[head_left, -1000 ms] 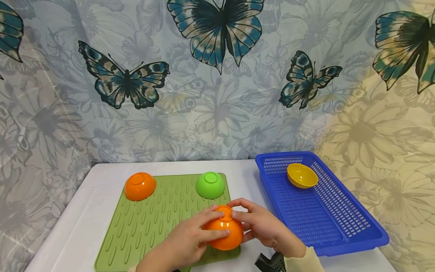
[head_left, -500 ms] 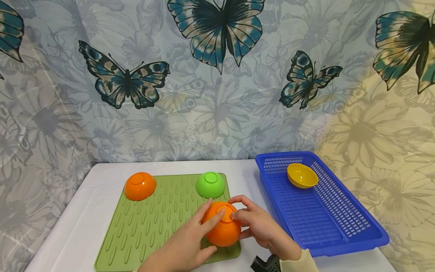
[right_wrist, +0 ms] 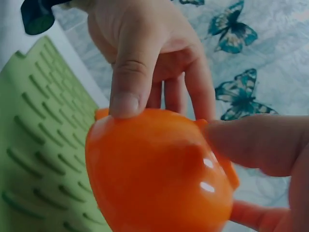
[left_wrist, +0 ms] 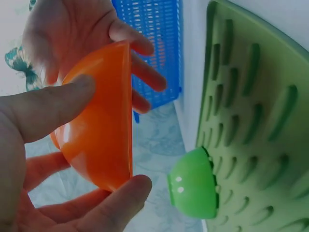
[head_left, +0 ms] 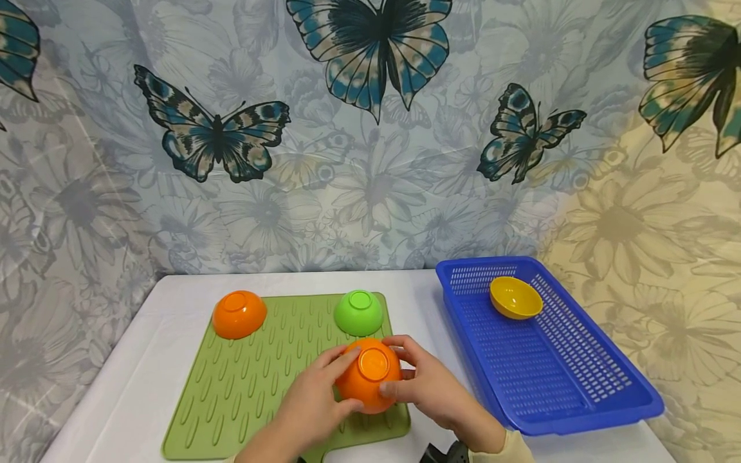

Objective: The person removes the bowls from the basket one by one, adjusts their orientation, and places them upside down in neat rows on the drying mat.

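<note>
An orange bowl, base up, is held above the front right of the green ridged mat. My left hand grips its left side, thumb on the wall and a finger at the rim. On the other side my right hand holds it with thumb and fingers. The left wrist view shows the bowl's rim facing the mat, apart from it. A green bowl stands upside down just behind, on the mat. Another orange bowl lies upside down at the mat's far left corner.
A blue perforated basket stands on the right of the white-covered table, with a yellow bowl face up in it. Behind the table hangs a butterfly-print cloth.
The held orange bowl has moved slightly left and away from me, its base turning more into view. My left thumb has shifted down to the near side; both hands still hold it.
</note>
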A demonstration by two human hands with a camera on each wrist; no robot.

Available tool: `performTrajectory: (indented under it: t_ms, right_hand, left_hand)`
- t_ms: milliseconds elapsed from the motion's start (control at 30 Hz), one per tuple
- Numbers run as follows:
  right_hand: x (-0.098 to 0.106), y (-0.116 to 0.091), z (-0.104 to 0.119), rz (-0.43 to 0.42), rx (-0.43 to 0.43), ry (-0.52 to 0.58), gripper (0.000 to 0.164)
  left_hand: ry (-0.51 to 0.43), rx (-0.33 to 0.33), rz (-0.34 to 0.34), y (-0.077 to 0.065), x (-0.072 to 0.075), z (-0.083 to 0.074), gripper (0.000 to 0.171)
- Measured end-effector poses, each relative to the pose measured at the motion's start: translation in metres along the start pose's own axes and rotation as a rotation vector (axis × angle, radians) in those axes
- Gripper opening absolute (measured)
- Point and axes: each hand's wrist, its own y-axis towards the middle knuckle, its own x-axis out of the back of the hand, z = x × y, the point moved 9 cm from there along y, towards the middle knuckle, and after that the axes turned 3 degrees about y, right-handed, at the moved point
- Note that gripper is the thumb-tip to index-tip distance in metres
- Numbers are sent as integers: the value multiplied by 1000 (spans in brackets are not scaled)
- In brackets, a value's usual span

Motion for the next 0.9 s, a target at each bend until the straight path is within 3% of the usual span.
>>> performTrajectory:
  t_ms: [133, 267, 667, 900]
  right_hand:
    - [1, 1, 0, -28, 56, -207, 71]
    - [2, 4, -8, -56, 54, -282, 70]
    - [3, 20, -40, -83, 25, -341, 66]
    - [4, 24, -47, -108, -11, -381, 68]
  left_hand:
    - [-27, 28, 23, 2, -5, 10, 72]
    - [-52, 44, 35, 4, -11, 18, 70]
    - [-43, 64, 71, 16, -38, 42, 72]
    - [-40, 78, 90, 20, -48, 51, 73]
